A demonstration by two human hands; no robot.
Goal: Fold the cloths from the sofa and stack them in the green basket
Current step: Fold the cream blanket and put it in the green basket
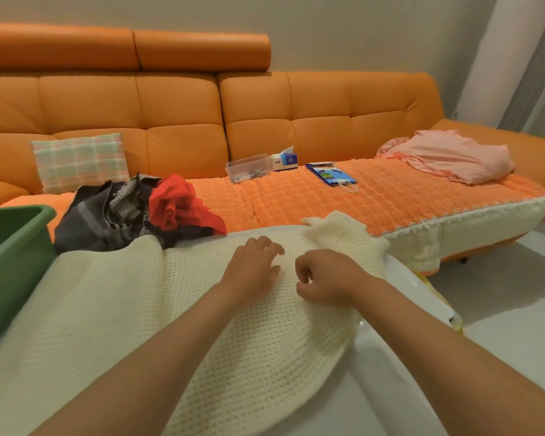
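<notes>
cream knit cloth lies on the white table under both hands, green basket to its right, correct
No: the head view shows the green basket to the left of the cream knit cloth, not its right. The cloth does lie on the white table under the left hand and right hand.

We cannot read any text with certainty. The tissue box (pixel 284 161) on the sofa (pixel 177 99), at 12 o'clock in the view, has dark print on its white side, but it is too blurred. The blue paper bag (pixel 331 175), at 1 o'clock, shows a green mark, also unreadable.
</notes>
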